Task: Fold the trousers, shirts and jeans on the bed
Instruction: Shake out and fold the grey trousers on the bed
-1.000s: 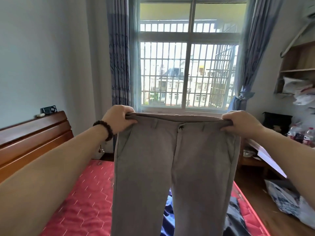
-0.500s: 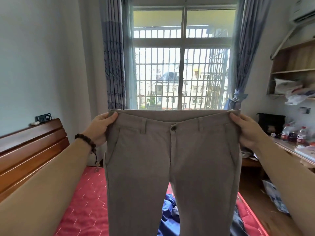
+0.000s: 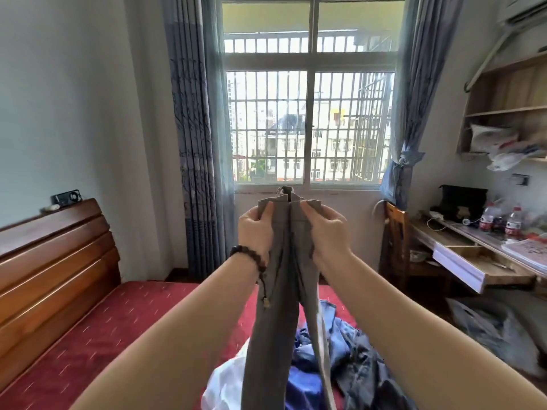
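I hold grey trousers (image 3: 278, 321) up in the air in front of me, folded lengthwise with the two halves of the waistband brought together. My left hand (image 3: 255, 232) grips the left half of the waistband, my right hand (image 3: 328, 232) grips the right half, and the two hands sit side by side. The legs hang straight down over the bed (image 3: 124, 329). Under them on the red mattress lies a heap of clothes: a white garment (image 3: 225, 383), a blue one (image 3: 313, 350) and dark blue-grey jeans (image 3: 370, 377).
A wooden headboard (image 3: 50, 261) stands at the left. To the right are a wooden chair (image 3: 396, 241), a desk with an open drawer (image 3: 473, 264), water bottles (image 3: 513, 224) and a plastic bag (image 3: 485, 324) on the floor. The window is straight ahead.
My hands have come together, bringing the two sides of the waistband against each other, so the trousers went from spread flat to folded in half lengthwise.
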`<state>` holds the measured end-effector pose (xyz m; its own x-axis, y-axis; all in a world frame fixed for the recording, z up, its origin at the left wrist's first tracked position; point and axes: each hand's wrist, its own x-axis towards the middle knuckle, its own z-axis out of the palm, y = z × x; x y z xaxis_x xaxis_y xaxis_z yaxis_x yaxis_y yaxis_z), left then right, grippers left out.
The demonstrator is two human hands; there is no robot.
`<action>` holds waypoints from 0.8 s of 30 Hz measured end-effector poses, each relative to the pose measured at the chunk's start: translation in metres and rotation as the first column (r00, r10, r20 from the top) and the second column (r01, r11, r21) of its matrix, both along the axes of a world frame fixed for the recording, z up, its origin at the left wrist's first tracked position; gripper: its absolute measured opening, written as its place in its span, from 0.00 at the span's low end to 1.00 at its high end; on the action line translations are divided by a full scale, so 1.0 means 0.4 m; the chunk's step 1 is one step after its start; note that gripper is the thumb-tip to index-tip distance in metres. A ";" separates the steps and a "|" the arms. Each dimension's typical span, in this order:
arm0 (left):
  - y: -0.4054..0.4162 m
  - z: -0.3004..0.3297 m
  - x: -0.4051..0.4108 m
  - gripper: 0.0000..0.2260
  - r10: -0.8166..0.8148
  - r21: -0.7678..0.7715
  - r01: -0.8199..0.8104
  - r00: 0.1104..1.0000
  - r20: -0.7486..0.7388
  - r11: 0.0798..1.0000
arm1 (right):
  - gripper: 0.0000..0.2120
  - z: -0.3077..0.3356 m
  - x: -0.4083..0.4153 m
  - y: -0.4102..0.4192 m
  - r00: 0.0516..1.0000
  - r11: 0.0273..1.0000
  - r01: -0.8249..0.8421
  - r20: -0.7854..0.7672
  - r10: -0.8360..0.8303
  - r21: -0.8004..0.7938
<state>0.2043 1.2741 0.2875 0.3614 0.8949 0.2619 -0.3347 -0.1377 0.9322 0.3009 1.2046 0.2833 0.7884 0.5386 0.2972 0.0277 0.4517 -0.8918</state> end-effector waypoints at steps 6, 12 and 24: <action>-0.032 -0.007 -0.002 0.14 -0.079 0.167 0.094 0.992 -0.097 0.982 | 0.20 0.020 -0.043 -0.011 0.976 0.983 -0.184 -0.121 0.181 -0.012; -0.001 -0.014 -0.021 0.07 0.003 0.204 0.015 0.996 -0.089 0.979 | 0.14 0.051 0.005 -0.072 0.925 0.921 -0.331 0.124 0.360 -0.208; 0.054 0.034 -0.136 0.08 -0.036 0.270 0.059 0.995 -0.089 0.961 | 0.23 -0.007 0.143 -0.098 0.877 0.863 -0.465 0.030 0.479 -0.200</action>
